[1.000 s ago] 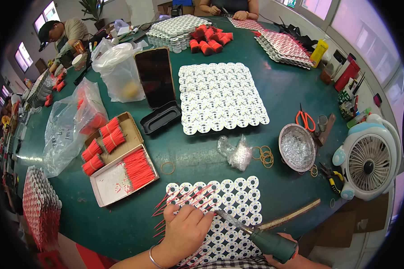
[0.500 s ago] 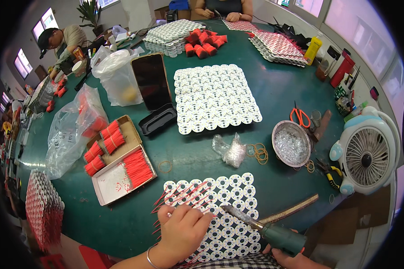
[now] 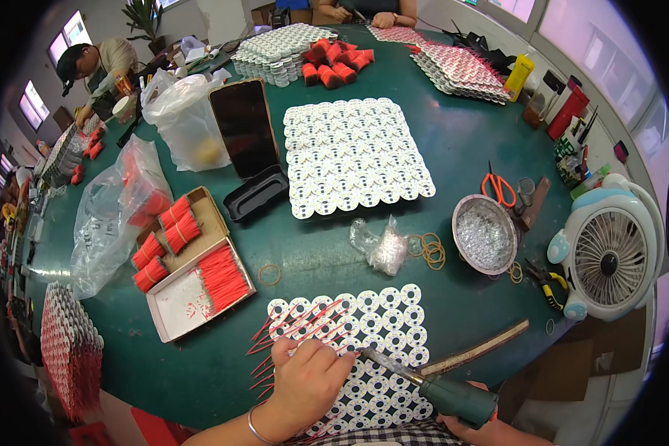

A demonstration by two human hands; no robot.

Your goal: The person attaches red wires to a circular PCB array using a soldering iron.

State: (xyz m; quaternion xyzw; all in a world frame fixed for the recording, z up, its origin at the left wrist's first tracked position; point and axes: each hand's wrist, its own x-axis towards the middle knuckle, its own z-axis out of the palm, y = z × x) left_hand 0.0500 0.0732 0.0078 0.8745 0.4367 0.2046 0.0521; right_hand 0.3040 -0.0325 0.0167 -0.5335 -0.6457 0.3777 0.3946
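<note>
At the near edge of the green table (image 3: pixel 490 308), a panel of round white circuit boards (image 3: pixel 391 332) lay flat, its far left corner crossed by slanting red wires (image 3: pixel 263 367) whose loose ends overhung the left side. The person's left hand (image 3: pixel 310 379) rested over the panel, fingers curled and thumb and forefinger pinched together on what looked like a red wire, presumably to keep so thin a thing steady. The right hand (image 3: pixel 468 427), mostly hidden behind the handle, gripped a green soldering iron (image 3: pixel 453 398), slanted so that its tip came just beside those fingertips; whether it touched the boards I couldn't tell. Left of the panel sat an open shallow box (image 3: pixel 175 316) of cut wires, likely put on that side to suit the pinching hand. Beyond the panel, toward the table's middle, a second white panel (image 3: pixel 358 156) lay apart, seemingly to leave the near edge free for working. Toward the right edge stood a metal bowl (image 3: pixel 485 234) of clear bits and a fan (image 3: pixel 609 260), its grille facing inward, perhaps for air across the bench.
</note>
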